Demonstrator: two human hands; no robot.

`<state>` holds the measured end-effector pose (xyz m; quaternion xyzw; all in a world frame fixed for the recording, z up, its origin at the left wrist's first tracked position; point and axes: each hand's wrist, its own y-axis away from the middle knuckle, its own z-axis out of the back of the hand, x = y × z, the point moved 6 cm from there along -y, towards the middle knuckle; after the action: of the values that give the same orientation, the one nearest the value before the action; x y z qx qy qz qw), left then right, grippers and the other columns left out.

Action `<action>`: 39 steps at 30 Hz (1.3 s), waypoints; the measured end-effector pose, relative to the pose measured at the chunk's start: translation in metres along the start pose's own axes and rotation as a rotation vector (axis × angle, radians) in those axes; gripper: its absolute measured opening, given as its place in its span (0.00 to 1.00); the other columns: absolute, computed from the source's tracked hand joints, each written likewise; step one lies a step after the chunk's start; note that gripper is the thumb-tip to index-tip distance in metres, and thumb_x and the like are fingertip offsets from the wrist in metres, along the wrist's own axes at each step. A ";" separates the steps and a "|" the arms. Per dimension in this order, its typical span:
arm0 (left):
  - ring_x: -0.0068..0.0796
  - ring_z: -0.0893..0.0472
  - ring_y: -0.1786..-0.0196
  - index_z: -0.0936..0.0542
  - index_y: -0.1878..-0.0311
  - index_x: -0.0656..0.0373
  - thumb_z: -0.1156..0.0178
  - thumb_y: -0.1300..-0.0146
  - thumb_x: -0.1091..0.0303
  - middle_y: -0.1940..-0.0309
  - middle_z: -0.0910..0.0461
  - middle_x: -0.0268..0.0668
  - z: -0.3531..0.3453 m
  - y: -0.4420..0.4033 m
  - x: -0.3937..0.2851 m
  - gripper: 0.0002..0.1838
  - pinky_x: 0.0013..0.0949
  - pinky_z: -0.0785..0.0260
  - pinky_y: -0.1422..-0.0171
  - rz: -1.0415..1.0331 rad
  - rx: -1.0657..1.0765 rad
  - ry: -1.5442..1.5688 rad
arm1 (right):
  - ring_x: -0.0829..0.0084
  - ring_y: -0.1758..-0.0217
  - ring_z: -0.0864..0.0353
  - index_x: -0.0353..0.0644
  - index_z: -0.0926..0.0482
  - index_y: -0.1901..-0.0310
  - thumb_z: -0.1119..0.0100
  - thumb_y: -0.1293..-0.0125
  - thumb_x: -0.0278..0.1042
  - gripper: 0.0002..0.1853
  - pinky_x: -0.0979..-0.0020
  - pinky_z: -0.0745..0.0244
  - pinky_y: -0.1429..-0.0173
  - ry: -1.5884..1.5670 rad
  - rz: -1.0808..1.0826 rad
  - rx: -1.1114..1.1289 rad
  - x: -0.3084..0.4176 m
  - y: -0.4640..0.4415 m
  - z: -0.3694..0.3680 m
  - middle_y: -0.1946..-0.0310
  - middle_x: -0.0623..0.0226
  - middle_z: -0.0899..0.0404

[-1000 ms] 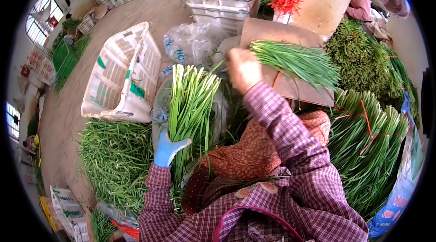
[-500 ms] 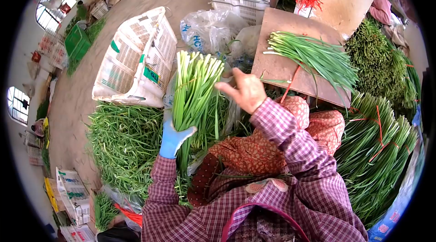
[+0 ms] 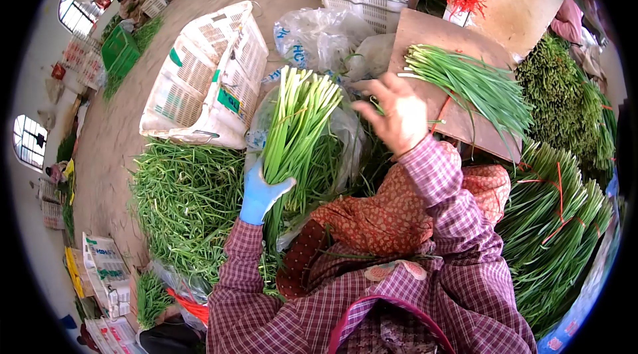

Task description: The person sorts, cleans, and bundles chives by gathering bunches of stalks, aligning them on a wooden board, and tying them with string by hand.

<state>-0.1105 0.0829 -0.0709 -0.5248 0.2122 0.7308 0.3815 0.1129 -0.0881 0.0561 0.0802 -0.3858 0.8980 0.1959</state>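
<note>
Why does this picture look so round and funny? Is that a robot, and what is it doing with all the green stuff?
It isn't a robot! It's a person wearing a camera on their head. The camera looks forward and down, so you see the person's own arms. All the pictures come from that one camera, and its view looks round and bendy.

The left hand, in a blue glove, holds a bunch of long green stalks, pale ends up. The bare right hand is raised beside it, fingers spread. It's blurry, so I can't tell if it pinches anything.

On the brown board lies another green bunch. Near the white crate is a heap of loose greens. On the other side are bundles with red ties.
</note>
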 end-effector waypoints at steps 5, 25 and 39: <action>0.30 0.20 0.56 0.29 0.44 0.67 0.28 0.56 0.69 0.57 0.20 0.42 -0.008 -0.005 -0.018 0.34 0.32 0.27 0.49 -0.015 0.012 -0.120 | 0.67 0.72 0.25 0.44 0.24 0.69 0.32 0.51 0.36 0.12 0.67 0.25 0.71 -0.203 0.222 -0.102 0.056 -0.009 -0.016 0.75 0.67 0.30; 0.39 0.19 0.66 0.28 0.38 0.55 0.29 0.60 0.64 0.63 0.19 0.41 0.028 -0.001 -0.066 0.39 0.35 0.26 0.61 -0.490 -0.371 -0.873 | 0.58 0.67 0.21 0.41 0.17 0.64 0.37 0.43 0.44 0.14 0.61 0.27 0.60 -0.632 -0.152 0.168 -0.009 -0.016 -0.020 0.70 0.58 0.21; 0.36 0.26 0.75 0.29 0.36 0.41 0.32 0.59 0.57 0.76 0.28 0.34 0.060 0.001 -0.057 0.40 0.36 0.32 0.69 -0.465 -0.346 -1.270 | 0.72 0.74 0.21 0.44 0.21 0.72 0.40 0.42 0.38 0.08 0.66 0.24 0.71 0.411 -0.401 0.112 -0.115 0.019 0.049 0.73 0.67 0.21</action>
<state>-0.1387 0.1054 0.0033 -0.0811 -0.2891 0.8187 0.4895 0.2096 -0.1691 0.0427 -0.0178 -0.2643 0.8587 0.4387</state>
